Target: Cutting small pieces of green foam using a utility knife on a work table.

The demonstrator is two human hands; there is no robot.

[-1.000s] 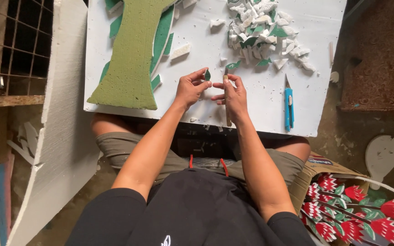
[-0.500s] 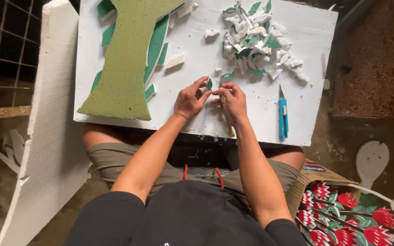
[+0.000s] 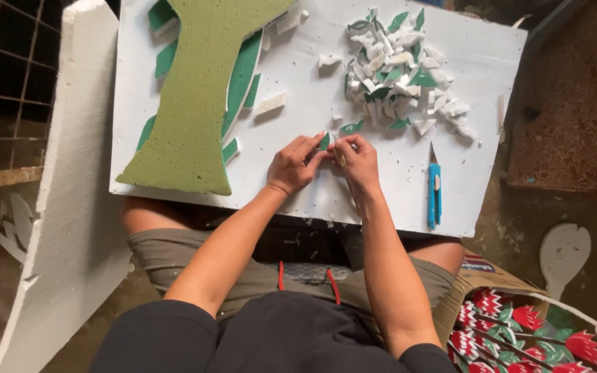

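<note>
Green-and-white foam, a small leaf-shaped piece, is being pinched between the fingers of the left hand and the right hand, just above the white foam board, below the scrap pile, left of the blue utility knife.

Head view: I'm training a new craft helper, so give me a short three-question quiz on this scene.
1. True or false: the blue craft knife is in the right hand.
2. What do both hands pinch? A) a small green foam piece B) a brush C) a ruler
3. Which side of the white board holds the big green foam shape?

Key: 1 false, it lies on the board; 2 A, with the left hand; 3 the person's left.
</note>
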